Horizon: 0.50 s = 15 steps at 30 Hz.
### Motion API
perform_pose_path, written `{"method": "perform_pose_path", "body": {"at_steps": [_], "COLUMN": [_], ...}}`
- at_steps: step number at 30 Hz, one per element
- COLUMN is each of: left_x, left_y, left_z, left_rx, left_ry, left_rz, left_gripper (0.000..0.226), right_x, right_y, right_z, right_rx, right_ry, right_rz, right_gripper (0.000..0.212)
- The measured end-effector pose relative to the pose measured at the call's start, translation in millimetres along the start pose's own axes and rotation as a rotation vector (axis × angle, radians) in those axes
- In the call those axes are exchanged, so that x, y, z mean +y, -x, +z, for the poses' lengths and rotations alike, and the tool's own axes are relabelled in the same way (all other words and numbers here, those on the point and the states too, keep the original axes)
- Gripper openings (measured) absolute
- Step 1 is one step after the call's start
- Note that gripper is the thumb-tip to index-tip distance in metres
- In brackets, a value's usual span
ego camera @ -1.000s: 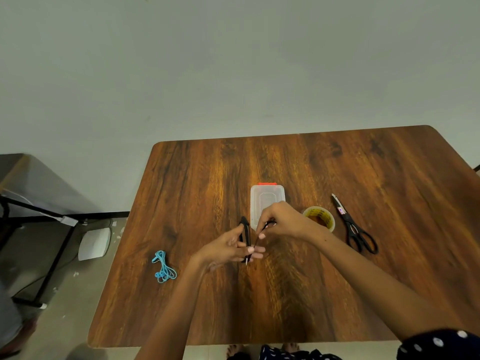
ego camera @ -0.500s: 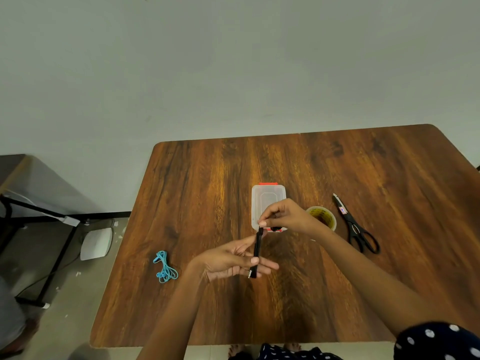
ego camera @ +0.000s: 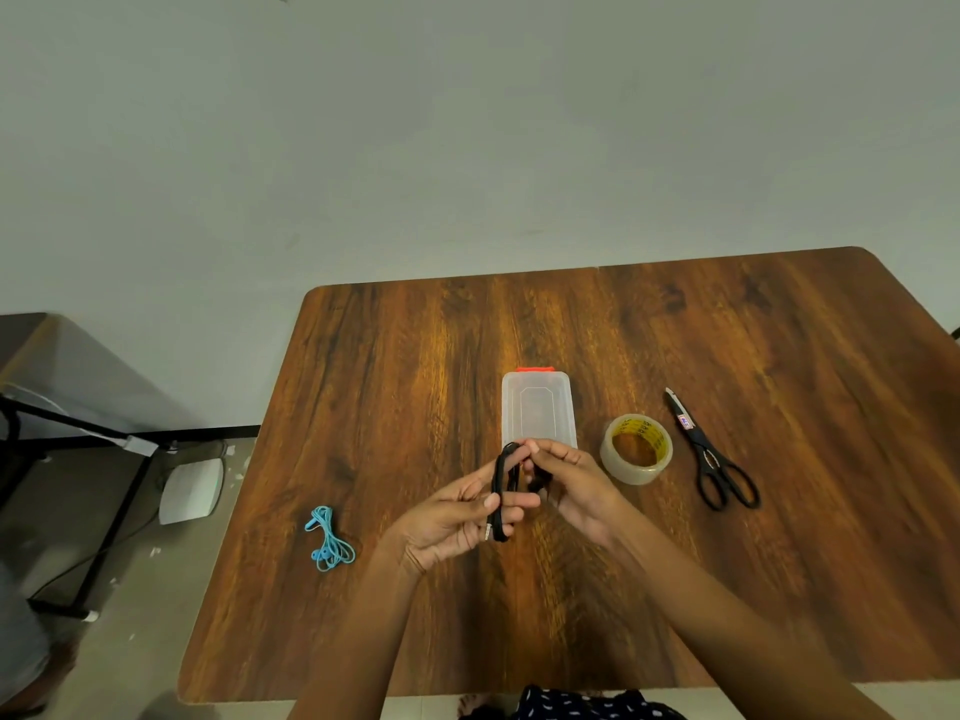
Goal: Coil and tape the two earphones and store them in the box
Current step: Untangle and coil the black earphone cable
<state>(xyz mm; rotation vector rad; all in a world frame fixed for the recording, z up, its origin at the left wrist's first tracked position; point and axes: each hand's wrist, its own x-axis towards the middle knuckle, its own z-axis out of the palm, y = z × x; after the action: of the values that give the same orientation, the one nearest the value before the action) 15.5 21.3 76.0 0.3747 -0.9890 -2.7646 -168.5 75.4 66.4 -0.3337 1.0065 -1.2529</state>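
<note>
From the head camera, both hands meet above the middle of the wooden table [ego camera: 395, 387], working a black earphone [ego camera: 501, 491] between them. The left hand [ego camera: 457, 517] lies palm up with its fingers curled round the lower part of the black cable loops, thumb pressed on top, and the plug end pokes out just below the fingers. The right hand [ego camera: 569, 483] pinches the top of the same loops with its fingertips, so neither hand is free. Just beyond the hands, touching the fingertips' edge in this view, stands the clear plastic box [ego camera: 537, 407] with a red clasp at its far end. To the right of the right hand sits a roll of clear tape [ego camera: 636, 449], and farther right lie black scissors [ego camera: 714, 459]. Well to the left of the left hand, a blue earphone [ego camera: 330, 540] lies in a loose bundle on the table.
</note>
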Motion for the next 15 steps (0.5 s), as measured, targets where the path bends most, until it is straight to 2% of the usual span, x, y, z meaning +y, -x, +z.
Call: {"method": "perform_pose_path", "body": {"at_steps": [5, 10, 15], "left_x": [2, 9, 8], "left_y": [1, 0, 0], "left_z": [0, 3, 3], "left_rx": [0.051, 0.020, 0.073], "left_ry": [0.081, 0.161, 0.189], "left_rz": [0.041, 0.072, 0.095], "left_gripper": [0.078, 0.073, 0.068], "right_x": [5, 6, 6], "right_y": [10, 23, 22], "right_z": [13, 30, 35], "right_rx": [0.082, 0.124, 0.187], "right_ry": [0.085, 0.200, 0.142], "right_rz": [-0.095, -0.159, -0.117], "right_gripper": [0.024, 0.041, 0.016]}}
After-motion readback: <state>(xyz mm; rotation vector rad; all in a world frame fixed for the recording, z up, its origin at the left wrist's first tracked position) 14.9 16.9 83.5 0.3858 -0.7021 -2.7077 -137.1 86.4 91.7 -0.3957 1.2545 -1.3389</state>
